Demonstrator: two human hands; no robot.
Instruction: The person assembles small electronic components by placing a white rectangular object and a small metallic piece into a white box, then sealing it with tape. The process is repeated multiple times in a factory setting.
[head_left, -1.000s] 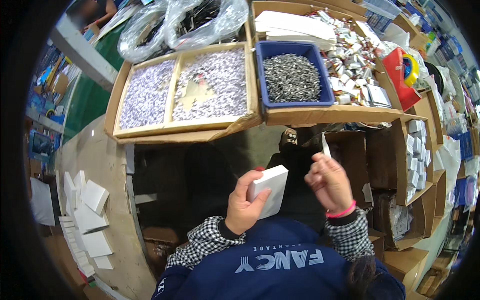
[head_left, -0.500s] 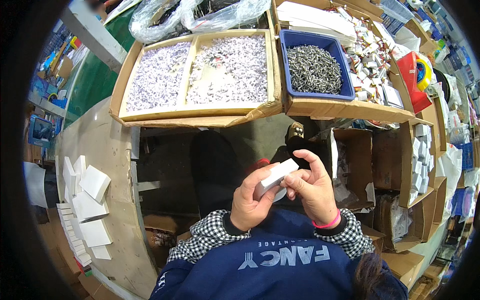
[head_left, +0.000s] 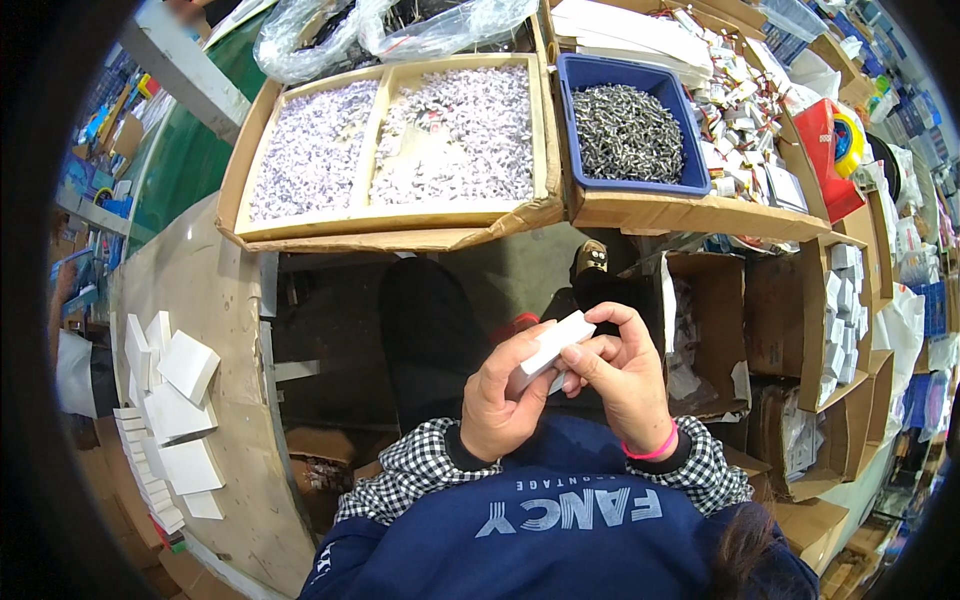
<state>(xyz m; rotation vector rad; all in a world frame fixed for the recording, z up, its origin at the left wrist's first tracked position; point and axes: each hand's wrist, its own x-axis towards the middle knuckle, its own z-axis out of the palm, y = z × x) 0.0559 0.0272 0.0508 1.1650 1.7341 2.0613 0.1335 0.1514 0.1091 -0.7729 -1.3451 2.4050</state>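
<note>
A small white box [head_left: 553, 345] is held up in front of my body, one narrow side facing up. My left hand [head_left: 497, 400] wraps its near left part, fingers on one face and thumb on the other. At the far right end, my right hand [head_left: 625, 385] has its index fingertip on the box's corner and its thumb against the side. A small pale piece shows below the box near the right fingertips; I cannot make out whether it is a flap or a separate thing.
Ahead stand a divided wooden tray [head_left: 375, 215] of small whitish parts and a blue bin [head_left: 640, 188] of small metal parts. More white boxes [head_left: 180, 412] lie on the board at left. Cardboard boxes [head_left: 705, 268] and a carton of grey-white pieces [head_left: 843, 310] are at right.
My right index finger has come down from above onto the box's far end, and the thumb has shifted slightly left along its side. My left hand keeps its hold.
</note>
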